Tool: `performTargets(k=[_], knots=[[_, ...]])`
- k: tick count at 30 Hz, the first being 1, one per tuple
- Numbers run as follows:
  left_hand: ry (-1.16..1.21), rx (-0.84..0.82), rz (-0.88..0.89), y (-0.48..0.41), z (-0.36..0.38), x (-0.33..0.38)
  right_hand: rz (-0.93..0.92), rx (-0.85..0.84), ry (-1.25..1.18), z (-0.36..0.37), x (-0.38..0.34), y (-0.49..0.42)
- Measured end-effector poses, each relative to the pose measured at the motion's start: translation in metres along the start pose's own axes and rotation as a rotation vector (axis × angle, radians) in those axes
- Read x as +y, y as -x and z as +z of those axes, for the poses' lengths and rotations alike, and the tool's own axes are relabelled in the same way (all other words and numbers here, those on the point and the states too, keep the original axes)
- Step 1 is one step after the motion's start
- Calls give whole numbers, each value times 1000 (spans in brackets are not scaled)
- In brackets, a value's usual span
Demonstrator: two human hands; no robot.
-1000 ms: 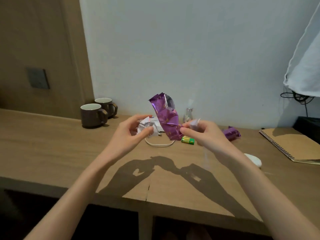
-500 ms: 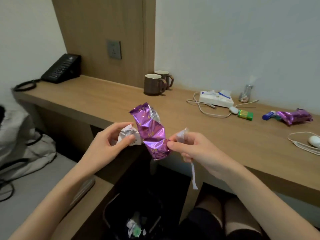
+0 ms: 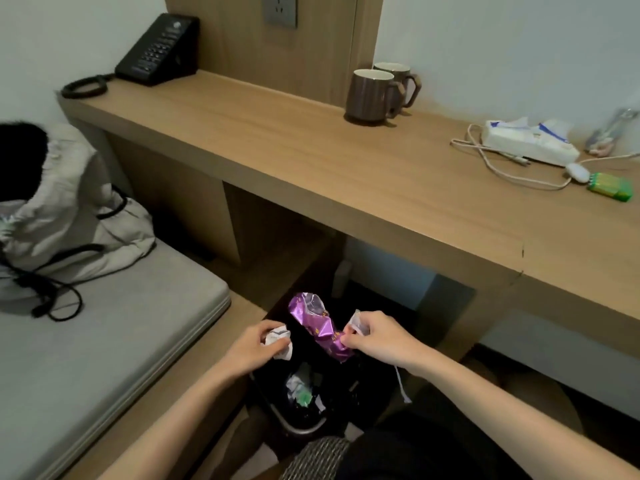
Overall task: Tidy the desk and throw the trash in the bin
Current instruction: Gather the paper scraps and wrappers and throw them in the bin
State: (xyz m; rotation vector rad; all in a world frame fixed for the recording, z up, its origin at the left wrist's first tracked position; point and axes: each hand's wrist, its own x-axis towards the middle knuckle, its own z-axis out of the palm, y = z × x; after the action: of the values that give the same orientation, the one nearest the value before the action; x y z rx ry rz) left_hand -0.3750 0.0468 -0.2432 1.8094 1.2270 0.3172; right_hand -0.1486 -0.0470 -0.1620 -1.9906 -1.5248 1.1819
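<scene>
My left hand (image 3: pixel 252 348) is closed around a crumpled white paper (image 3: pixel 279 338). My right hand (image 3: pixel 376 337) pinches a crinkled purple foil wrapper (image 3: pixel 319 323) together with a small clear plastic scrap (image 3: pixel 358 322); a thin white strip (image 3: pixel 401 385) dangles below the wrist. Both hands hover over a black bin (image 3: pixel 300 396) on the floor under the wooden desk (image 3: pixel 311 157). The bin holds some paper and a green scrap.
On the desk stand two brown mugs (image 3: pixel 371 95), a black telephone (image 3: pixel 160 50), a white tissue pack (image 3: pixel 530 143) with a white cable (image 3: pixel 498 168) and a green box (image 3: pixel 610 186). To the left, a grey cushioned bench (image 3: pixel 104 334) carries a pale bag (image 3: pixel 69 206).
My view has swung left and down from the desktop to the bin. Both hands have come down off the desk with the paper and the wrapper and are now over the bin.
</scene>
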Motion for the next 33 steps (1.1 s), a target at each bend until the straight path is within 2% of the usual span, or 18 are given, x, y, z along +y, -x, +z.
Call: performTargets(k=[8,15,18,24,27,33], knots=[[117,-103,-300,-55,49,-71,287,-105,69,37,56,-79],[175,-151,-424,-67,81,-84,416,-196,60,73,96,-125],[135,-177,-406,-64,81,-84,453,-190,16,75,90,-125],[139,-110,-352,-62,71,-74,442,-65,-504,84,89,-134],[133,-116,-320,-61,68,-63,398,-139,-484,91,82,-132],[-18,-86,-184,-48,58,-29,311,-173,-412,79,58,-118]])
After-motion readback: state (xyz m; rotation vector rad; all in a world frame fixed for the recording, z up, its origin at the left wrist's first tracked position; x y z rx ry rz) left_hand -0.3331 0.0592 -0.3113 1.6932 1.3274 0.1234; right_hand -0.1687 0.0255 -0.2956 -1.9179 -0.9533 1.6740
